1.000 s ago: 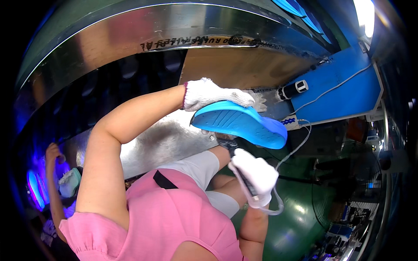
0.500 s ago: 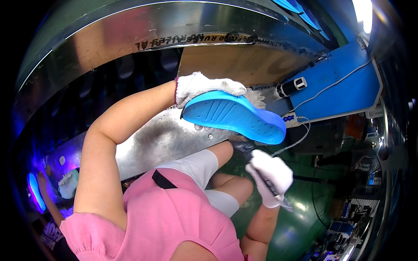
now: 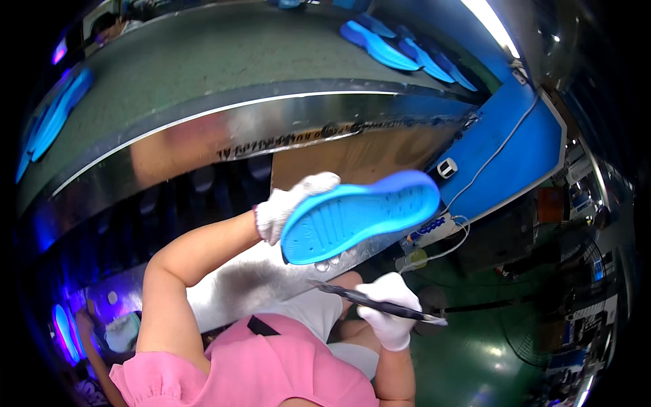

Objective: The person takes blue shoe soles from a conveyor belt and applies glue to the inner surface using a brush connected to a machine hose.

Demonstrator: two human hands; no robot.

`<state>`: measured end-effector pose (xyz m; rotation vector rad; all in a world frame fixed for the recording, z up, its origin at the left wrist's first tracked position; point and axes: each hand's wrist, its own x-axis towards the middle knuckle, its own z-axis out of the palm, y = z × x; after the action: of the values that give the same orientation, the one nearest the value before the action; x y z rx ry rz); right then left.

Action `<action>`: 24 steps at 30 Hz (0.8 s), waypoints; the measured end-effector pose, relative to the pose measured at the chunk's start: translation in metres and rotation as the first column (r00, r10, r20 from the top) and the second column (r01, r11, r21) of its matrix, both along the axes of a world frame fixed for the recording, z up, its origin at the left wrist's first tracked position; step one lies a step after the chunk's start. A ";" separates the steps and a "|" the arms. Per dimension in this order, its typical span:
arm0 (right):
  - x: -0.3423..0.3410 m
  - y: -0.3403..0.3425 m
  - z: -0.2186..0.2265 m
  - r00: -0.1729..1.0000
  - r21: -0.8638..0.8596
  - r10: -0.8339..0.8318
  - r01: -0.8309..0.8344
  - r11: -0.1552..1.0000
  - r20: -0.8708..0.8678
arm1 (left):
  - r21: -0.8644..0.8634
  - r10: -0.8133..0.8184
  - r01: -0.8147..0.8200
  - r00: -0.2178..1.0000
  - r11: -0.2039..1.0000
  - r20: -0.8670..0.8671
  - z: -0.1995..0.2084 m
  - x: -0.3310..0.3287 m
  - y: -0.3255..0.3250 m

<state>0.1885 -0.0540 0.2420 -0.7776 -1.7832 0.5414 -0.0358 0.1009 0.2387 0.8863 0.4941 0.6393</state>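
Observation:
My left hand [image 3: 295, 205], in a white knitted glove, grips a bright blue shoe sole [image 3: 359, 216] along its upper left edge. The sole is held up in the air, its grooved and dimpled face turned toward me. Below and to its right, my right hand [image 3: 390, 306], also in a white glove, is closed around a long, slim black-handled tool [image 3: 380, 304]. One end of this tool tapers to a dark tip pointing left; the other end is pale. Whether it is a brush I cannot tell. The tool and the sole are apart.
Ahead runs a dark green belt [image 3: 224, 57] with a metal side, bearing several blue soles [image 3: 383, 49] at right and more soles [image 3: 57, 115] at left. A metal shelf [image 3: 237, 288] lies below. A blue panel [image 3: 508, 146] with a white cable stands right. Another person's arm [image 3: 95, 346] shows lower left.
The view has tilted up, showing more of the belt. The sole's right end has swung upward. My right hand has turned the black-handled tool from steep to nearly level.

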 end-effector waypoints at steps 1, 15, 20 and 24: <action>0.007 -0.007 -0.006 0.991 -0.020 -0.035 0.033 0.999 -0.126 | 0.076 -0.143 0.134 0.981 0.988 0.129 0.015 -0.012 0.003; 0.028 0.003 -0.040 0.644 -0.339 -0.482 0.344 0.876 -0.594 | 0.997 0.536 -0.063 0.844 0.047 0.028 0.110 0.110 0.083; 0.027 0.009 -0.054 0.679 -0.341 -0.474 0.332 0.880 -0.561 | 0.849 0.919 0.511 0.385 -0.138 -0.082 0.168 0.177 0.161; 0.031 0.013 -0.064 0.714 -0.304 -0.473 0.364 0.880 -0.516 | 0.624 0.932 0.769 0.109 0.141 -0.344 0.171 0.159 0.177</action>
<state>0.2192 -0.0409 0.1782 -0.9870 -0.9507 0.5584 0.1234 0.2779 0.4100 2.9952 1.6756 0.2733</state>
